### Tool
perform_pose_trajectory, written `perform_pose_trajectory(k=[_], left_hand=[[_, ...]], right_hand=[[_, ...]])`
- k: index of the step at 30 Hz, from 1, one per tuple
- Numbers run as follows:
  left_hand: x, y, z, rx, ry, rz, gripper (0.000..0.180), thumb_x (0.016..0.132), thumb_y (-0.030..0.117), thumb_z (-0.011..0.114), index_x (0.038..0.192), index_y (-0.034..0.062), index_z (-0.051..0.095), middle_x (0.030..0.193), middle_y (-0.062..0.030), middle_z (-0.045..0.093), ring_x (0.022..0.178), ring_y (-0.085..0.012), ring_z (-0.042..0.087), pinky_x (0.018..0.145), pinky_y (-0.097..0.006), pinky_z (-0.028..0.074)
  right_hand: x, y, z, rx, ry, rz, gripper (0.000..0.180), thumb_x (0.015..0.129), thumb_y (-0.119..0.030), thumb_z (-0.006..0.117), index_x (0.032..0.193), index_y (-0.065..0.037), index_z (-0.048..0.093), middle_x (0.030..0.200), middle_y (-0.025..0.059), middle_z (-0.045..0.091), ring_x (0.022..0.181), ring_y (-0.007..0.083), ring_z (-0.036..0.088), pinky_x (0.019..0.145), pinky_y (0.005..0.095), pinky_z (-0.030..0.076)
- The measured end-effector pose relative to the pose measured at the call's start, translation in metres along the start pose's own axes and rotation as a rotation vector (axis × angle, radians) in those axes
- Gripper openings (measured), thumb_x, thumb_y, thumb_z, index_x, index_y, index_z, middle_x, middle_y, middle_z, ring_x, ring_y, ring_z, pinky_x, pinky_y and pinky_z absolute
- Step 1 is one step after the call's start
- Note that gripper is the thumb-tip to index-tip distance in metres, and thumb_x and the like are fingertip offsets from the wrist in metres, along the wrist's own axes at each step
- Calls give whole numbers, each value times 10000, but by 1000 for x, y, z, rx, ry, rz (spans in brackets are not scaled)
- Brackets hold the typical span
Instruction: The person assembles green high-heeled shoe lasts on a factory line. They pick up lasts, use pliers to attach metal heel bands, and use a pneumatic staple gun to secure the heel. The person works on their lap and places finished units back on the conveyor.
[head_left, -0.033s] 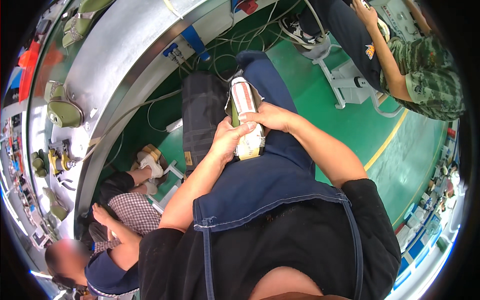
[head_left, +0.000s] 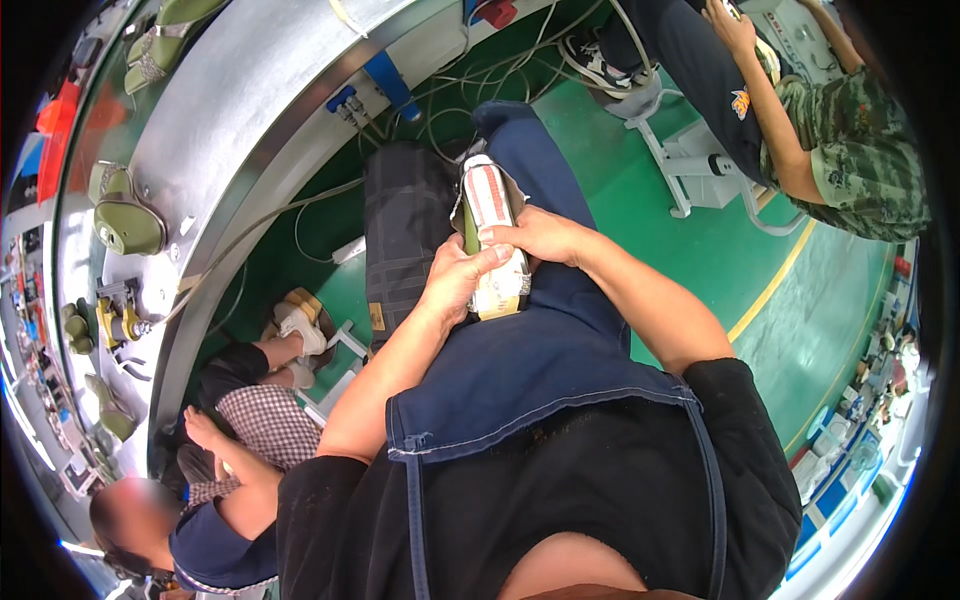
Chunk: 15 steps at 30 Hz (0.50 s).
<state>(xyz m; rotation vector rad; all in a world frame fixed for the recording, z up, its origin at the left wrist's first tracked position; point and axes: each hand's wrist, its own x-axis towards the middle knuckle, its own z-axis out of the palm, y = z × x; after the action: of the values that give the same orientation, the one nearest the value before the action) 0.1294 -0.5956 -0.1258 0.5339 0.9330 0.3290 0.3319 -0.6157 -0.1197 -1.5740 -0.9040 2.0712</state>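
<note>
A shoe on its last [head_left: 487, 195] rests on my lap with its underside up. Its bottom is white with reddish marks, and a green strip shows along its left side. Loose brownish material edges its upper part. My left hand [head_left: 455, 277] grips the lower left side, its thumb lying across the bottom. From the right, my right hand [head_left: 545, 235] holds the same shoe, its thumb pressed on the bottom close to the other thumb. The fingers under the shoe are mostly hidden. A dark blue apron [head_left: 530, 365] lies beneath the near end.
Along the left curves a metal-edged line [head_left: 215, 110] bearing green shoes [head_left: 130, 225] and a yellow clamp-like device [head_left: 122, 322]. Cables [head_left: 500, 75] lie on the green floor ahead. One co-worker [head_left: 235, 510] sits lower left, another [head_left: 840, 150] upper right beside a white stool frame [head_left: 680, 165].
</note>
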Motion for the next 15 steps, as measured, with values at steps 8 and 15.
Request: perform_pose_trajectory(k=[8,15], left_hand=[[-4,7,1,14,-40,29,667,877,147,838,1374,-108,473,1157,-204,694,1017,-264,733,891,-399,614],[-1,9,-7,8,-49,-9,721,831,196,890,1348,-112,494,1159,-194,695,996,-261,733,894,-394,608]], right_hand=[[-15,-32,-6,-392,10,56,650,992,-568,644,1085,66,748,926,231,751,703,322,726,643,417,590],[-27,-219,-15,-1089,638,-855,442,912,-398,762,1103,-7,683,1040,218,698,996,404,685,852,485,548]])
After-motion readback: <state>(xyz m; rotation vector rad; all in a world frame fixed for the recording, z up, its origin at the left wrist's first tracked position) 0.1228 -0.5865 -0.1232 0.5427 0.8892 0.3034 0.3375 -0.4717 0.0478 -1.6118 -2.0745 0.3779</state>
